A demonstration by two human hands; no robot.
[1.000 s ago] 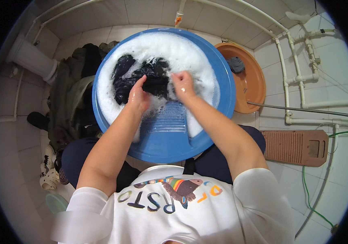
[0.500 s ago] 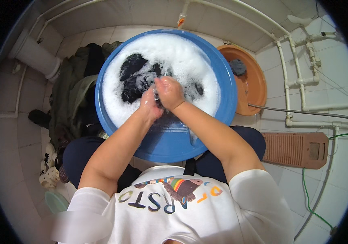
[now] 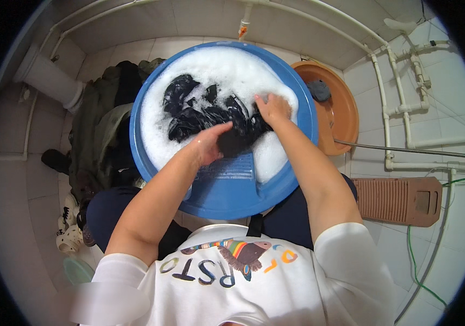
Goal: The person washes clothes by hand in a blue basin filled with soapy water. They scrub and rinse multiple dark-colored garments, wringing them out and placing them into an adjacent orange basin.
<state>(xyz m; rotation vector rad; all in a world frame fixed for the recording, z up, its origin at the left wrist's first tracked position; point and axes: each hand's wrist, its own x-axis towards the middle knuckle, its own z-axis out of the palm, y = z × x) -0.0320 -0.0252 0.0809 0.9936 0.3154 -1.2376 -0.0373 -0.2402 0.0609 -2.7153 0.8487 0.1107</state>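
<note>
A large blue basin (image 3: 304, 142) stands between my knees, full of white suds (image 3: 227, 62). Black wet cloth (image 3: 205, 117) lies bunched in the foam, its kind hard to make out. At the cloth's near edge is my left hand (image 3: 208, 145), thumb stretched out and apart from the fingers, which are partly hidden. My right hand (image 3: 273, 110) rests at the right end of the cloth with its fingers spread. Below the hands, a ridged washboard part (image 3: 224, 169) slopes up at the near side of the basin.
An orange-brown basin (image 3: 346, 122) with a small dark cloth (image 3: 318, 91) and a hose stands behind right. A brown washboard (image 3: 387, 201) lies at right. Dark clothes (image 3: 99, 125) are piled at left, near light shoes (image 3: 69, 239). White pipes (image 3: 400, 87) line the wall.
My hands were close together over the middle of the basin with dark cloth between them. They have moved apart, the right one rightward, and the black cloth now lies more spread out.
</note>
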